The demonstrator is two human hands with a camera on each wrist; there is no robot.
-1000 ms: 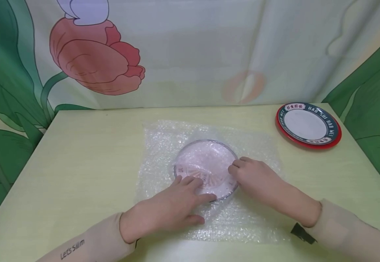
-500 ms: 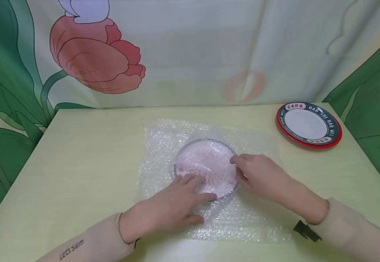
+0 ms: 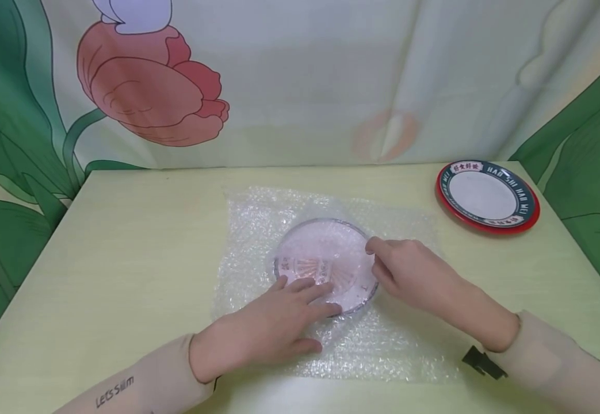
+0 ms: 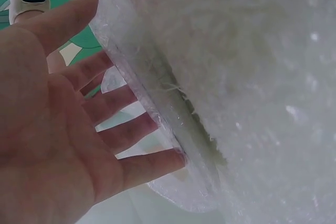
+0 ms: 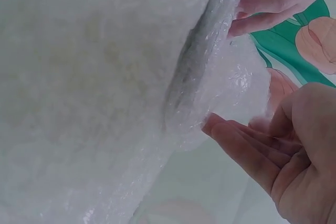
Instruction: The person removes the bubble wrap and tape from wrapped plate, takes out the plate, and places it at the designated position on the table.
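Note:
A round white plate with a dark rim and reddish print shows through clear bubble wrap on the table. My left hand rests on its near left part, fingers spread and straight over the wrap. In the left wrist view the fingertips of my left hand lie along the wrapped plate's edge. At the plate's right edge is my right hand, index finger and thumb close to the rim. The right wrist view shows my right hand with loosely bent fingers, one fingertip right at the wrap.
A plate with a dark green lettered rim sits on a red plate at the table's back right. Behind the table hangs a curtain with flower and leaf prints. The bubble wrap sheet spreads out beyond the plate on all sides.
My right hand has shifted slightly up and outward along the plate's right rim, its index finger and thumb now farther apart. The left hand stays in place, one finger stretched a little farther.

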